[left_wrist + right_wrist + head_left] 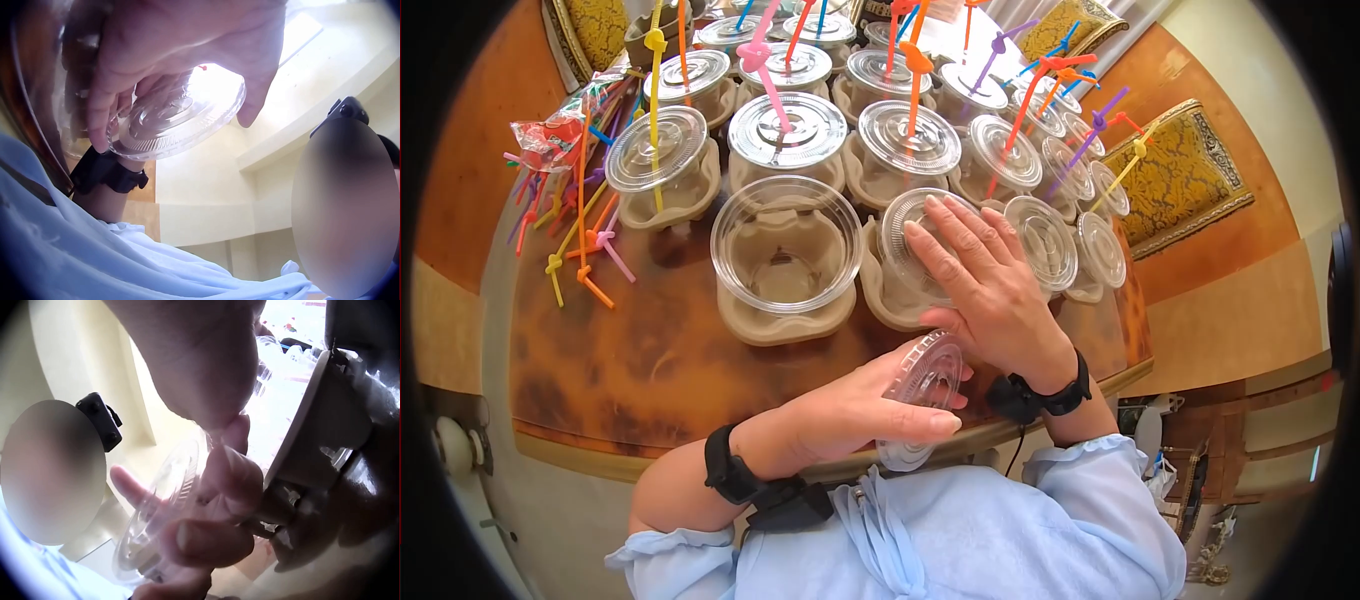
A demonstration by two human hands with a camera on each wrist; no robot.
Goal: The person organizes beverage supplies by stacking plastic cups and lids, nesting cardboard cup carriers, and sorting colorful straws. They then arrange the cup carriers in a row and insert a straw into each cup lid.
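Note:
My left hand (845, 405) holds a clear plastic lid (940, 370) on edge between thumb and fingers, close to the table's front edge. In the left wrist view the lid (169, 134) spans from fingertips to thumb. My right hand (995, 270) lies with straight fingers across the top of another clear lid (903, 235), on a cup in a pulp cup holder (890, 300). To the left of it stands a clear cup (740, 280) without a lid, seated in its own pulp holder (788, 328).
Behind are rows of lidded cups (787, 130) in pulp holders, many with coloured knotted straws (916, 60). Loose straws (585, 235) and a red-and-clear plastic wrapper (550, 140) lie at the table's left. A patterned chair (1180, 185) stands at the right.

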